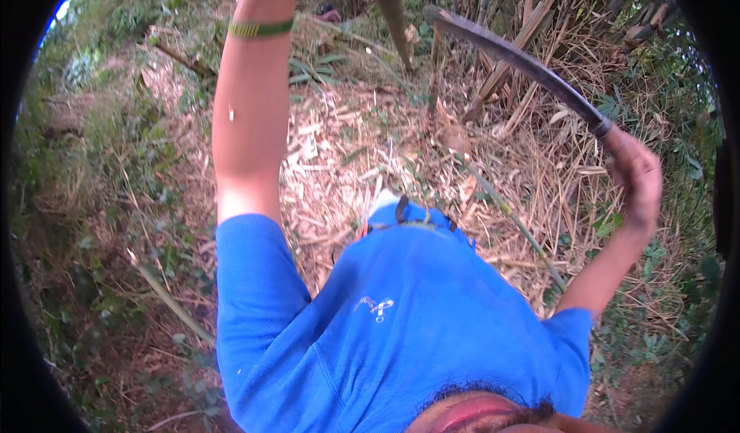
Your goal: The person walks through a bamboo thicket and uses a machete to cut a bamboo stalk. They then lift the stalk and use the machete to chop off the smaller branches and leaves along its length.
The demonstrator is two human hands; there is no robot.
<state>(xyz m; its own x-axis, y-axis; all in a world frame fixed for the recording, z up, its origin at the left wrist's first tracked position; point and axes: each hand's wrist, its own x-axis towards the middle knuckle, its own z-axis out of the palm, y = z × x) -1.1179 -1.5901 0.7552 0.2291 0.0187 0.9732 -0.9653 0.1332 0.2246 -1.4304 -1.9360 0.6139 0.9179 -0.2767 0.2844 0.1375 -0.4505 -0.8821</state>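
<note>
On my feed, the right hand (638,175) is closed around the handle of a long curved knife (524,59), out to the person's right, its blade slanting up and leftward across the view. The left arm (250,117), with a green band (260,29), reaches past the upper edge, so I cannot tell what the left hand does. I see a bamboo pole (388,17) hanging in beside that arm, above ground strewn with pale chips (331,144)
</note>
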